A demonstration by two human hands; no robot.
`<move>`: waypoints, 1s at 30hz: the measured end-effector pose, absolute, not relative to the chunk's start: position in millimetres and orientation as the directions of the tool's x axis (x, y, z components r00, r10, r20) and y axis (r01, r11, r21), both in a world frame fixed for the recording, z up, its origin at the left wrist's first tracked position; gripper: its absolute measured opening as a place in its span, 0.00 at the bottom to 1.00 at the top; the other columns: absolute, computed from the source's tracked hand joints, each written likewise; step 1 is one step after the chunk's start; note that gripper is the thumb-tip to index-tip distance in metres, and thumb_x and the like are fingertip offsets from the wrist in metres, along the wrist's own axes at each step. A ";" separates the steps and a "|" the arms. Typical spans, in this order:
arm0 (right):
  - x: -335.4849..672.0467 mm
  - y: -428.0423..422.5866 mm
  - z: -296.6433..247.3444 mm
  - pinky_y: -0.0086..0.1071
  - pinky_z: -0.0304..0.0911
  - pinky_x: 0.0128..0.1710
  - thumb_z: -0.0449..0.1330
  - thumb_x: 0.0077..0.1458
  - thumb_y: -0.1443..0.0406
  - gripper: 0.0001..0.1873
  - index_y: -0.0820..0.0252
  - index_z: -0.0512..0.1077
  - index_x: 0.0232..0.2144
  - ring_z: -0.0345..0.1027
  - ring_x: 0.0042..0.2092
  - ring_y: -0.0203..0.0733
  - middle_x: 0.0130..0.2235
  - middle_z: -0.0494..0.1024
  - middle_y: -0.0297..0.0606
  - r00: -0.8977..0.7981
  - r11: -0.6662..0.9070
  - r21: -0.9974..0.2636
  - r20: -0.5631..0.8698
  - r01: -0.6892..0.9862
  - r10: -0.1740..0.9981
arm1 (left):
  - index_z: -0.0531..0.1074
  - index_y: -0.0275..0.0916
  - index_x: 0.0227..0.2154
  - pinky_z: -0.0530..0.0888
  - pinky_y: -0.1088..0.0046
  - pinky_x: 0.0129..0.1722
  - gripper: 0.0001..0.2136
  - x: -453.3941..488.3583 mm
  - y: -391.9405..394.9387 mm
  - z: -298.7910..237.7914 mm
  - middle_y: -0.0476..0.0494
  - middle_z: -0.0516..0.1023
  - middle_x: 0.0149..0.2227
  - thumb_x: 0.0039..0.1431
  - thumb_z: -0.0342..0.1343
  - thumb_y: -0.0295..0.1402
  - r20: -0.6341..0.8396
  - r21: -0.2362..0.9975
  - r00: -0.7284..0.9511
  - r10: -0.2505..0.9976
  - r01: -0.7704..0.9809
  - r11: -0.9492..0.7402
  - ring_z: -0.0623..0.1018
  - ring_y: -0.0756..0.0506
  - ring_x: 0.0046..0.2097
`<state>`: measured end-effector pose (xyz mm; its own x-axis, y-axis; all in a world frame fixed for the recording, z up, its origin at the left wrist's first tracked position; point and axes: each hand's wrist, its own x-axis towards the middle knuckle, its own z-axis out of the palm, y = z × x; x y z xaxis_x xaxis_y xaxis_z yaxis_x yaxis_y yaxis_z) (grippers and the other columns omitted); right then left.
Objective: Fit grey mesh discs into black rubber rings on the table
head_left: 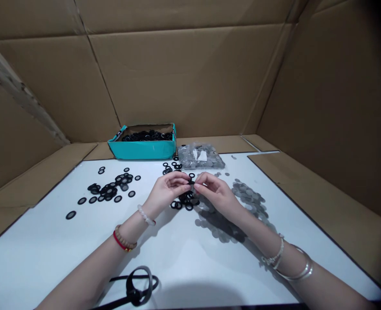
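From where I'm standing, the small black rubber ring (191, 183) sits right at the meeting point of the two hands, held up just clear of the heap below. It's too small and too covered by fingers to make out its full shape, or whether anything is seated in it. The left hand (167, 191) pinches it from one side between thumb and fingertips, and the right hand (217, 193) closes on it from the other, so both grips look firmly closed on that one piece. The work in hand looks like fine fingertip handling of this single ring, with both wrists lifted and the fingers curled inward.

Directly beneath the grip lies a loose heap of black rings (186, 199). Just past the right hand, a spread of grey metal discs (248, 197) fans across the white table (45, 245), and a clear plastic bag of similar discs (201, 156) lies ahead of the grip. Beside that bag, further ahead, stands a teal cardboard box (142, 150) holding more black rings (147, 136). Out to the left of the hands sits a second scatter of black rings (110, 190), many with grey centres. Nearer the person, a looped black cable (138, 286) lies on the table, and cardboard walls (190, 73) rise behind everything
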<state>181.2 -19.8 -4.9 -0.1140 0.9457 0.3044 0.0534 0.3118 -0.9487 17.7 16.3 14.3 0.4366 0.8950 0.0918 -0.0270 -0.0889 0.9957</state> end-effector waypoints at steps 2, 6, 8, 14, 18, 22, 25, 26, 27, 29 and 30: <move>180.9 -20.3 -5.0 0.30 0.56 0.32 0.55 0.53 0.61 0.10 0.58 0.62 0.24 0.58 0.30 0.36 0.27 0.63 0.32 -0.103 0.331 -0.941 0.323 0.068 0.941 | 0.72 0.35 0.30 0.71 0.75 0.35 0.10 18.6 15.4 13.9 0.46 0.74 0.29 0.42 0.62 0.31 0.119 0.992 0.406 0.906 -0.023 -0.120 0.73 0.50 0.33; 179.6 -21.0 -4.4 0.30 0.56 0.29 0.56 0.53 0.59 0.11 0.58 0.61 0.23 0.57 0.29 0.36 0.26 0.62 0.32 -0.090 0.330 -0.940 0.322 0.093 0.942 | 0.72 0.36 0.29 0.70 0.73 0.37 0.08 23.7 10.8 13.0 0.45 0.75 0.31 0.44 0.61 0.31 0.175 0.984 0.327 0.929 -0.021 -0.178 0.73 0.49 0.34; 179.0 -21.0 -4.8 0.29 0.55 0.28 0.56 0.53 0.58 0.12 0.58 0.62 0.23 0.56 0.28 0.36 0.25 0.62 0.32 -0.101 0.305 -0.946 0.295 0.104 0.950 | 0.71 0.36 0.29 0.70 0.73 0.38 0.08 26.3 8.5 11.5 0.46 0.75 0.31 0.43 0.61 0.31 0.174 0.985 0.282 0.944 -0.050 -0.166 0.73 0.48 0.35; 178.0 -20.1 -8.6 0.29 0.56 0.28 0.55 0.53 0.57 0.11 0.58 0.65 0.27 0.58 0.28 0.35 0.25 0.63 0.31 -0.078 0.247 -0.966 0.241 0.072 0.967 | 0.71 0.36 0.29 0.70 0.73 0.38 0.09 28.6 7.1 5.5 0.47 0.74 0.30 0.42 0.62 0.31 0.151 0.986 0.263 0.953 -0.106 -0.127 0.73 0.49 0.35; 178.5 -18.9 -9.7 0.30 0.57 0.30 0.56 0.53 0.58 0.10 0.59 0.67 0.28 0.60 0.30 0.36 0.27 0.66 0.33 -0.046 0.277 -0.956 0.273 0.100 0.961 | 0.71 0.36 0.29 0.69 0.74 0.38 0.07 27.4 7.4 7.4 0.46 0.74 0.31 0.45 0.60 0.31 0.180 0.983 0.341 0.923 -0.023 -0.183 0.73 0.48 0.35; 178.9 -16.4 -9.0 0.31 0.60 0.35 0.59 0.50 0.59 0.08 0.58 0.69 0.30 0.63 0.35 0.38 0.31 0.69 0.35 -0.028 0.280 -0.956 0.278 0.086 0.960 | 0.71 0.36 0.28 0.69 0.74 0.38 0.07 26.6 7.0 11.7 0.47 0.74 0.30 0.46 0.59 0.32 0.139 0.989 0.339 0.930 0.002 -0.149 0.73 0.49 0.35; 178.6 -14.9 -9.1 0.32 0.61 0.37 0.62 0.46 0.59 0.10 0.56 0.71 0.32 0.65 0.36 0.39 0.34 0.71 0.35 -0.033 0.239 -0.971 0.239 0.022 0.971 | 0.72 0.36 0.29 0.68 0.72 0.40 0.08 26.3 7.3 11.9 0.46 0.75 0.32 0.46 0.59 0.34 0.063 0.998 0.346 0.936 -0.034 -0.054 0.73 0.47 0.37; 178.5 -14.7 -9.3 0.33 0.61 0.37 0.62 0.46 0.59 0.10 0.57 0.71 0.31 0.66 0.35 0.39 0.33 0.72 0.35 -0.031 0.228 -0.974 0.227 0.016 0.973 | 0.72 0.35 0.30 0.68 0.72 0.39 0.08 26.3 7.6 11.3 0.45 0.75 0.32 0.46 0.59 0.34 0.050 0.999 0.347 0.937 -0.027 -0.043 0.73 0.47 0.37; 178.4 -14.8 -9.4 0.33 0.61 0.36 0.62 0.46 0.58 0.10 0.57 0.71 0.29 0.66 0.34 0.39 0.31 0.72 0.34 -0.025 0.223 -0.975 0.222 0.022 0.975 | 0.72 0.35 0.30 0.68 0.71 0.39 0.08 26.4 7.8 10.5 0.45 0.75 0.32 0.46 0.59 0.34 0.052 0.999 0.342 0.938 -0.015 -0.050 0.73 0.47 0.37; 178.4 -15.5 -9.5 0.32 0.60 0.34 0.62 0.46 0.58 0.10 0.58 0.70 0.25 0.64 0.32 0.38 0.28 0.70 0.33 -0.006 0.240 -0.969 0.240 0.055 0.971 | 0.71 0.35 0.29 0.68 0.72 0.38 0.08 26.8 8.3 8.7 0.45 0.74 0.32 0.46 0.59 0.33 0.086 0.996 0.325 0.942 0.007 -0.094 0.72 0.47 0.36; 178.5 -16.1 -9.4 0.32 0.60 0.33 0.62 0.46 0.58 0.10 0.59 0.69 0.24 0.63 0.31 0.38 0.28 0.70 0.33 -0.002 0.254 -0.964 0.254 0.076 0.967 | 0.71 0.35 0.29 0.68 0.73 0.37 0.07 27.2 8.4 7.8 0.45 0.74 0.32 0.47 0.58 0.32 0.108 0.993 0.323 0.940 0.011 -0.118 0.72 0.47 0.36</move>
<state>178.5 -16.1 -9.4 -0.0023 0.9671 0.2544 0.0761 0.2538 -0.9643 27.2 8.4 7.8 0.3235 0.9401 0.1077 0.0113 -0.1177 0.9930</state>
